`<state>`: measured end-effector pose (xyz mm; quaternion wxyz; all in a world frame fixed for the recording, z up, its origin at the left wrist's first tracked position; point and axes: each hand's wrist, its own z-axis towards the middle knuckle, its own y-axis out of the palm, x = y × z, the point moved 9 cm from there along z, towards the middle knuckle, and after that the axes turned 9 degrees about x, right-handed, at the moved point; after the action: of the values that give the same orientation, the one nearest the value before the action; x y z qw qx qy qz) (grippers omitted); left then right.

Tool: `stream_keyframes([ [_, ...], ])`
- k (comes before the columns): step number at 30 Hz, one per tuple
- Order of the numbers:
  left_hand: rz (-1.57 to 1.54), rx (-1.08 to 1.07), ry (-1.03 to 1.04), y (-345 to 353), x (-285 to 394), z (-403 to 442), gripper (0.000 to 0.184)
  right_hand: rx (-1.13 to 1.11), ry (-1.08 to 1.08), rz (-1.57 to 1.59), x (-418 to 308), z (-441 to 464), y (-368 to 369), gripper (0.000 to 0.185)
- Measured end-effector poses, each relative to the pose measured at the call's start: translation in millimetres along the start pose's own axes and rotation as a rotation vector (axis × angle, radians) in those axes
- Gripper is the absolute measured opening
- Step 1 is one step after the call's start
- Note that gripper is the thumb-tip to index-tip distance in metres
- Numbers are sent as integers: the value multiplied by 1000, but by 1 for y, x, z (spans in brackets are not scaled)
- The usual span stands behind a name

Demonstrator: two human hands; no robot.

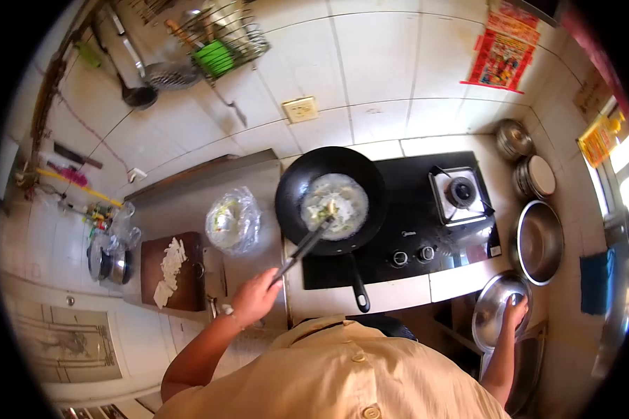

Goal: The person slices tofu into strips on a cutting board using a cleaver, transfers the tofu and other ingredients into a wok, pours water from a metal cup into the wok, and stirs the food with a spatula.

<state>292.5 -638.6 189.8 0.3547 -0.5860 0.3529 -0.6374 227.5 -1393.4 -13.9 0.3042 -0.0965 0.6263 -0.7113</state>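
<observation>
Because the left grip (254, 300) clasps the utensil (302, 249) at its end, it sits clear of the wok (295, 183) while the tip reaches the food (341, 197) inside. The right grip (514, 314) holds the lid (489, 311), apparently by its middle.

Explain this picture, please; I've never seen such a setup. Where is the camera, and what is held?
There is no machine: a person works barehanded, and one camera worn on the head looks forward and down. The left hand holds a dark long-handled utensil whose far end reaches into pale food in a black wok. The right hand grips a metal lid. The wok sits on a black gas cooktop. On the left, cut white pieces lie on a brown cutting board, with a clear plastic bag nearby. On the right stands a steel basin.
</observation>
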Motion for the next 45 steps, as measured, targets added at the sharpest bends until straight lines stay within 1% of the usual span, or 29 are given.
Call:
stream_keyframes([
  [1, 4, 11, -18, 2, -4, -1, 31, -40, -172, 15, -48, -12, -14, 60],
  [2, 15, -124, 4, 17, -6, -3, 29, 31, -338, 136, -89, -28, -25, 58],
  [3, 23, -258, 29, 31, -6, -6, 26, -11, -519, 379, -130, -46, -28, 55],
  [4, 23, -251, 19, 32, -5, -4, 26, -100, -547, 492, -180, -76, -41, 56],
  [6, 78, -368, 118, 44, 5, -8, 26, -278, -794, 686, -287, -160, -110, 56],
  [7, 74, -362, 109, 44, 6, -4, 26, -305, -1007, 654, -328, -206, -141, 57],
  [9, 118, -465, 225, 52, 14, -8, 27, -528, -1273, 673, -379, -280, -175, 61],
  [10, 85, -429, 283, 53, 16, -9, 28, -509, -1510, 668, -398, -315, -196, 62],
  [11, 78, -420, 275, 52, 12, -10, 28, -506, -1646, 576, -407, -342, -200, 58],
  [13, 30, -435, 346, 50, 11, -14, 29, -665, -1726, 437, -410, -380, -180, 52],
  [17, 21, -352, 388, 38, -17, -29, 29, -689, -1776, 324, -415, -423, -167, 42],
  [19, 10, -333, 383, 32, -29, -35, 31, -672, -1789, 422, -427, -446, -182, 35],
  [21, 9, -309, 384, 23, -38, -36, 33, -726, -1741, 401, -438, -461, -184, 30],
  [23, -162, 62, 465, -23, -36, -26, 37, -688, -1695, 410, -443, -467, -183, 30],
  [24, -208, 133, 389, -35, -51, -17, 40, -675, -1619, 399, -445, -461, -180, 29],
  [25, -325, 201, 203, -53, -70, -7, 34, -662, -1543, 386, -444, -453, -177, 28],
  [27, -836, 353, -419, -35, -164, -4, 29, -645, -1460, 418, -439, -443, -176, 29],
  [28, -845, 355, -418, -23, -189, 1, 29, -669, -1306, 469, -433, -431, -174, 28],
  [30, -1229, 296, -926, 39, -256, -5, 40, -796, -969, 548, -415, -409, -161, 27],
  [31, -1236, 295, -923, 52, -264, 1, 40, -790, -972, 545, -411, -410, -163, 27],
  [33, -1764, 271, -1228, 108, -260, 6, 58, -779, -706, 605, -396, -397, -160, 28],
  [34, -1867, 302, -1240, 121, -259, 19, 72, -759, -656, 624, -390, -393, -159, 29],
  [35, -1871, 290, -1240, 136, -264, 31, 72, -751, -651, 619, -388, -395, -162, 29],
  [37, -2054, 495, -1188, 153, -277, 54, 70, -802, -424, 709, -376, -393, -165, 28],
  [38, -2027, 586, -1195, 159, -284, 57, 63, -801, -414, 674, -369, -390, -162, 28],
  [39, -2036, 577, -1194, 168, -287, 58, 63, -791, -416, 670, -363, -387, -161, 28],
  [42, -1930, 647, -1050, 175, -306, 56, 45, -748, -413, 664, -349, -382, -159, 28],
  [43, -1930, 636, -1046, 175, -309, 57, 45, -741, -406, 667, -348, -382, -160, 28],
  [45, -2017, 746, -1167, 176, -318, 46, 48, -821, -266, 743, -342, -386, -160, 26],
])
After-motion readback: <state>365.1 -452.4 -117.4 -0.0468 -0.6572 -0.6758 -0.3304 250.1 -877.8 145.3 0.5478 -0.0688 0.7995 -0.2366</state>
